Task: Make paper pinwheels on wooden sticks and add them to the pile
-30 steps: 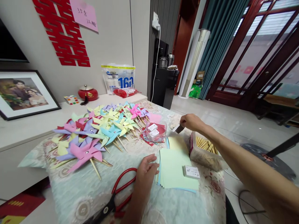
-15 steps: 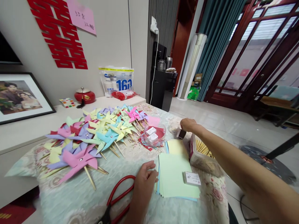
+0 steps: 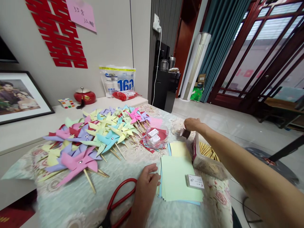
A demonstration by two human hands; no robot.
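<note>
The left hand (image 3: 146, 182) rests flat, fingers loosely spread, on the worktop (image 3: 78, 199), touching the left edge of the paper stack (image 3: 175, 172), just beside red scissors (image 3: 118, 198). The right hand (image 3: 193, 124) reaches far across, closed around a small dark object (image 3: 185, 133) beside the stick box (image 3: 205, 156); what it is stays unclear. A floral cloth covers the worktop, with pinwheels (image 3: 95, 136) heaped to the left and a glass bowl (image 3: 156, 137) between. Beyond lie tiled floor, curtains and glazed doors. The scissor blades are cut off below.
</note>
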